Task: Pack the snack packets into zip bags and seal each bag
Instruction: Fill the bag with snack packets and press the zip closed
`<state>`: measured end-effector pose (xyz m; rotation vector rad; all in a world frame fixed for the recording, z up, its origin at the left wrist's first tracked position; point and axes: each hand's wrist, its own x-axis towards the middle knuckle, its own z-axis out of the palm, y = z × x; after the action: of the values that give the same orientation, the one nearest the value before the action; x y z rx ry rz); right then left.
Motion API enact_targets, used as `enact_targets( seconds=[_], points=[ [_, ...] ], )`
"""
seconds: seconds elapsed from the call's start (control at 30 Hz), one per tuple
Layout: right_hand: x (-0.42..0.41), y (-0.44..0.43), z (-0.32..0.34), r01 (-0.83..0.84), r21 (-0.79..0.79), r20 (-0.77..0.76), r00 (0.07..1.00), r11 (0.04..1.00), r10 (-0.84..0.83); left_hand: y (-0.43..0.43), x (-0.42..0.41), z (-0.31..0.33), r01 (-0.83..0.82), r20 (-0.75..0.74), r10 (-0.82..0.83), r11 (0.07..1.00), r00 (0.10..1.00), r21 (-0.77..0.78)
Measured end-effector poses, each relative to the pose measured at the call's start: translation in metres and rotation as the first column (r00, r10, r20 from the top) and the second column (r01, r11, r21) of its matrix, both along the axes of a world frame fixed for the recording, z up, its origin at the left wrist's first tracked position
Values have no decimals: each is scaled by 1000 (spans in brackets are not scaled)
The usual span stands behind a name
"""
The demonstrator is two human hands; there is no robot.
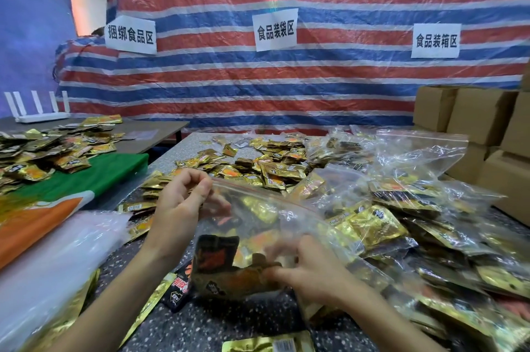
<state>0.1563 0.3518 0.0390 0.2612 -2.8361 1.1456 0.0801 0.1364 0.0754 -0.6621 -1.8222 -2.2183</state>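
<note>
The left hand [183, 199] pinches the zip bag [275, 217] at its seal corner, the right hand [309, 268] grips its filled base; snack packets [226, 274] should settle below the seal before pressing.

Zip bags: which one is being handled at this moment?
The centre zip bag: the left hand pinches its red zip strip, the right hand grips its lower part. The other filled bags lie piled at right, untouched.

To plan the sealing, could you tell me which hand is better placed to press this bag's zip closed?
Probably left: the left hand pinches the zip strip; the right hand holds the zip bag lower down.
</note>
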Motion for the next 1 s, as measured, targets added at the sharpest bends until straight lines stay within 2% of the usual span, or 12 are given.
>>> enact_targets(
  seconds=[0.13,0.2,0.3,0.37,0.53,0.63,0.7,0.8,0.87,0.93,1.0],
  points=[
    [4,8,18,55,-200,-118,990,978,-80,2,-4,6,-33,-19,34,999,999,35],
    [9,19,35,82,-299,-194,970,951,-145,2,-3,6,-82,-61,80,996,995,-29],
    [9,43,57,155,-374,-261,928,914,-264,9,8,2,-72,-96,59,988,994,-140],
    [4,63,68,263,-443,-263,876,857,-405,16,17,-1,-22,-95,5,982,996,-189],
    [-14,124,88,491,-609,-194,670,623,-717,32,28,-9,27,-90,-60,943,994,-332],
    [-22,158,97,670,-523,-171,522,526,-835,32,30,-13,56,-85,-96,923,992,-382],
    [-25,171,95,793,-378,-194,437,478,-878,30,30,-16,64,-79,-106,908,991,-414],
    [-29,176,80,903,-118,-175,389,412,-904,24,29,-20,49,-96,-103,891,990,-452],
    [-34,176,71,933,-11,-150,353,359,-923,21,29,-22,42,-97,-98,885,991,-464],
    [-41,174,69,946,46,-206,324,322,-923,17,29,-24,41,-90,-96,878,991,-477],
    [-48,171,70,954,105,-324,299,281,-897,12,29,-25,42,-85,-96,871,992,-489]
  ],
)
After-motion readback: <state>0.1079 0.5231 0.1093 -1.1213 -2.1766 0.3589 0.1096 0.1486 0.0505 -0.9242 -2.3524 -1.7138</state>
